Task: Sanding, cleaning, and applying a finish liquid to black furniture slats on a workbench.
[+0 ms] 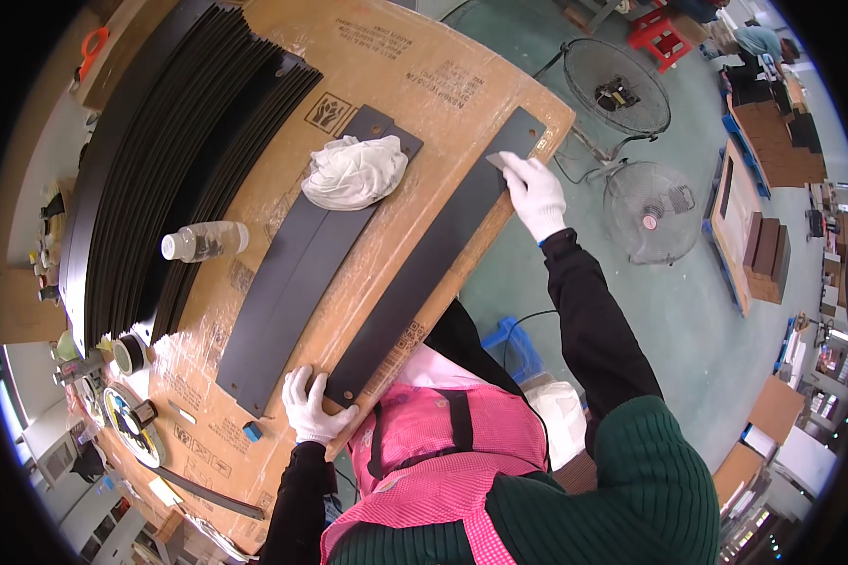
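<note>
On desk (283,38), left hand (313,407) flat and right hand (535,193) pinching pad, both on black strip (433,259); uneven pressure could slide it off.

The person wears white knit gloves on the left hand (313,407) and right hand (537,193), long black sleeves, a dark green ribbed sweater, and a pink checked apron (with black straps at the chest).

3 loose black strips (435,256), 1 bottle (204,241), 1 white rag (354,171), 2 fans (652,210).
</note>
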Available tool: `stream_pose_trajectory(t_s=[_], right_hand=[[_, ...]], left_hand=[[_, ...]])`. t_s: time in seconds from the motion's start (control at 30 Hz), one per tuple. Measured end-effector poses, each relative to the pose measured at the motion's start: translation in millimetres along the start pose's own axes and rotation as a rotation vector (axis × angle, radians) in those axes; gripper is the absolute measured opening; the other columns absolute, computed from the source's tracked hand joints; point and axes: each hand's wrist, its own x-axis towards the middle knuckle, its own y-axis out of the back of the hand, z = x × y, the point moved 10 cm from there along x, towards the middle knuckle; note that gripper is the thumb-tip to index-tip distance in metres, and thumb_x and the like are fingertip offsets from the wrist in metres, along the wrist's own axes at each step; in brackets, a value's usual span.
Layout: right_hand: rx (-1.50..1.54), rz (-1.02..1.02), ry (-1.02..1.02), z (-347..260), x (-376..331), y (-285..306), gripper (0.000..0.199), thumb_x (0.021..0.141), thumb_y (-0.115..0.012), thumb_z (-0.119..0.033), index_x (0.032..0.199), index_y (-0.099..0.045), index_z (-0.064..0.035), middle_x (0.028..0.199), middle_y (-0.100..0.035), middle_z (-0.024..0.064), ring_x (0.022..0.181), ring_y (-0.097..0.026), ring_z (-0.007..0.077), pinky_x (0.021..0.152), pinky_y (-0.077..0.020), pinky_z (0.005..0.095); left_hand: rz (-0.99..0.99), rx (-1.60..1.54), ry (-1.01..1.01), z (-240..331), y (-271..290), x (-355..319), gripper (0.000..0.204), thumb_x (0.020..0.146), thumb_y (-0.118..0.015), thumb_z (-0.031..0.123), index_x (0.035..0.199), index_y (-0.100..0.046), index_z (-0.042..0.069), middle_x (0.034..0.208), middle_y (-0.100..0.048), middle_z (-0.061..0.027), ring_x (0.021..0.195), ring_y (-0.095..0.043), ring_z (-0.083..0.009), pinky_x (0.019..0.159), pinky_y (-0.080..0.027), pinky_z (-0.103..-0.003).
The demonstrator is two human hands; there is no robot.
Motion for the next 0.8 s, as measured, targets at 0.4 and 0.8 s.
stream_pose_trajectory(t_s=[0.4, 0.8], right_hand=[[0.133, 0.065, 0.013, 34, 53, 21, 0.032, 0.106, -0.064, -0.020, 0.132, -0.073, -0.0055, 0.124, -0.076, 0.0165, 0.114, -0.072, 0.0289, 0.101, -0.0525, 0.0350], [0.150, -0.055, 0.127, -121, -147, -50, 0.034, 0.101, -0.068, -0.027, 0.135, -0.073, -0.0240, 0.096, -0.071, 0.0094, 0.086, -0.071, 0.0323, 0.076, -0.0567, 0.0421]], left_hand=[[-0.004, -0.023, 0.008, 1, 7, 2, 0.085, 0.057, -0.092, 0.047, 0.129, -0.066, 0.011, 0.141, -0.057, -0.0204, 0.135, -0.052, -0.0472, 0.115, -0.041, -0.062], [0.055, -0.108, -0.025, 6, 16, 11, 0.081, 0.061, -0.092, 0.045, 0.132, -0.068, 0.013, 0.142, -0.058, -0.0187, 0.135, -0.053, -0.0446, 0.116, -0.043, -0.058]])
